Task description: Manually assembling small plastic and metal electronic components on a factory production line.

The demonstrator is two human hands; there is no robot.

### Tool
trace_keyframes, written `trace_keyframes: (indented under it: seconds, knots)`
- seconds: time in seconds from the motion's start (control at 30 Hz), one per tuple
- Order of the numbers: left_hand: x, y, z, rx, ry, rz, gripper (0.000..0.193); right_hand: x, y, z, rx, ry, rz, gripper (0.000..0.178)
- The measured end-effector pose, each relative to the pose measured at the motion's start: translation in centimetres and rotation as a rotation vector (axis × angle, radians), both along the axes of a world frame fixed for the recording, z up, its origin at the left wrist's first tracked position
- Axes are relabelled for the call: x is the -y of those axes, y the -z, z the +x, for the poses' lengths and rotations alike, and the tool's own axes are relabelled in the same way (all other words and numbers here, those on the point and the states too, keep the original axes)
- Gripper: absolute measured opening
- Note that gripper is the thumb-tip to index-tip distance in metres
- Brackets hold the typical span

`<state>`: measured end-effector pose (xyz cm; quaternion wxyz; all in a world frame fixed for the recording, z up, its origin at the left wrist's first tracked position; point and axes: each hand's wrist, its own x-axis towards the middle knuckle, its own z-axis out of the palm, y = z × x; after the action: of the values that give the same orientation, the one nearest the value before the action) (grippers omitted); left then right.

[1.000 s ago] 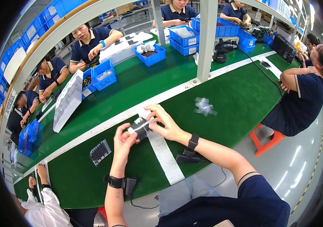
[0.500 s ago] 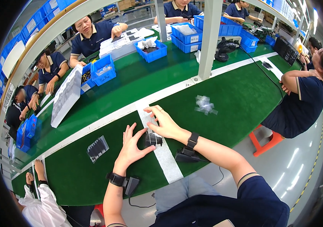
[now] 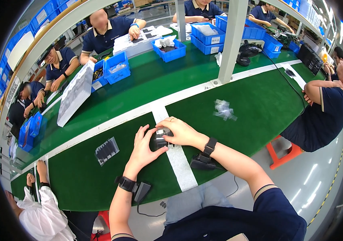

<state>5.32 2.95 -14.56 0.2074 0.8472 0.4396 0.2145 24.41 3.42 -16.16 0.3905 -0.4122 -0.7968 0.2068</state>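
Note:
A small black part (image 3: 161, 140) with shiny, pale patches lies on the white strip (image 3: 181, 168) in front of me; my fingers hide some of it. My left hand (image 3: 142, 148) curves round its left side, thumb at the near edge and fingertips at the far edge. From the right, my right hand (image 3: 180, 131) grips its far right part between bent fingers and thumb. To the left rests a clear sheet with black strips (image 3: 107, 151). A loose pile of clear film pieces (image 3: 224, 110) lies to the right.
Blue bins (image 3: 116, 69) and a leaning stack of white trays (image 3: 75, 94) stand across the green table (image 3: 139, 193). A white post (image 3: 234, 42) rises beyond my hands. A black cable (image 3: 286, 76) crosses at the right. Several co-workers sit around; one person's sleeve (image 3: 39, 207) is near left.
My right hand has come down and closed onto the black part's far right side. My left fingers have drawn in closer around it. The whole view has shifted slightly.

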Motion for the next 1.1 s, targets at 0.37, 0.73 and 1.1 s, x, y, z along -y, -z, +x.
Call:
trace_keyframes:
  seconds: [0.37, 0.73, 1.1]
  knots:
    - [-0.5, -0.1, 0.5, 0.378, -0.023, 0.137, 0.032, 0.5, -1.1, -0.3, -0.224, -0.087, -0.002, 0.029]
    - [-0.6, -0.9, 0.7, 0.493, -0.036, 0.031, 0.008, 0.3, -2.1, -0.7, -0.239, 0.002, 0.136, 0.025]
    - [-0.4, -0.7, 0.5, 0.519, -0.022, 0.066, 0.008, 1.0, -2.0, -0.9, -0.176, -0.037, 0.172, 0.025]
